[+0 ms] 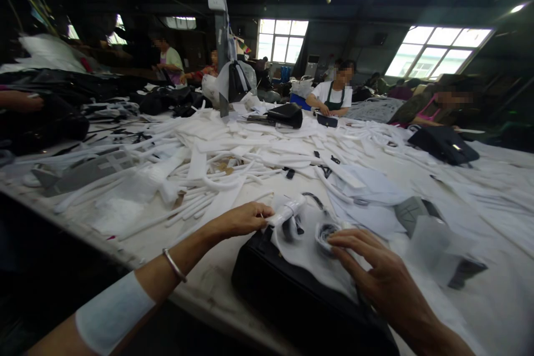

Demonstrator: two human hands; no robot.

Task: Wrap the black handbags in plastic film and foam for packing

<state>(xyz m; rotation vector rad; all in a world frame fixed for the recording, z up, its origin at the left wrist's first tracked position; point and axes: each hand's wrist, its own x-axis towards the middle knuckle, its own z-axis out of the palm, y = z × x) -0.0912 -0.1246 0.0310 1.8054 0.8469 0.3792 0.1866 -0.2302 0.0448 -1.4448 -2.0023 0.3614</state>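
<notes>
While both hands are up over the near edge of the table (pixel 208 285), a black bag (pixel 292 303) lies right there below them, with its long side going from far left to near right. A white sheet (pixel 312 261) is on top of the bag. The left hand (pixel 242 221) comes in from the left, and its thumb and finger are pinched on the near end of a white roll (pixel 290 208). The roll points away from that hand, off to the far right, so the left hand is the nearer one to it. A round coil (pixel 324 233) sits to the right of the roll, a bit apart from it. The right hand (pixel 375 261) is nearer to the coil, and its fingertips are at the coil's right side. The fingers are bent, but I cannot tell if they grip it or just touch it. Past the right hand there is a grey piece (pixel 413 211) near some clear wrap (pixel 436 245). Past the left hand, lots of white strips (pixel 208 194) lie in a big messy pile. Farther off, another black bag (pixel 287 114) lies by a post (pixel 222 50). Across the table, a worker (pixel 334 94) in a green apron has hands on a small dark purse (pixel 327 120). Way at the back is a bright window (pixel 283 40).
</notes>
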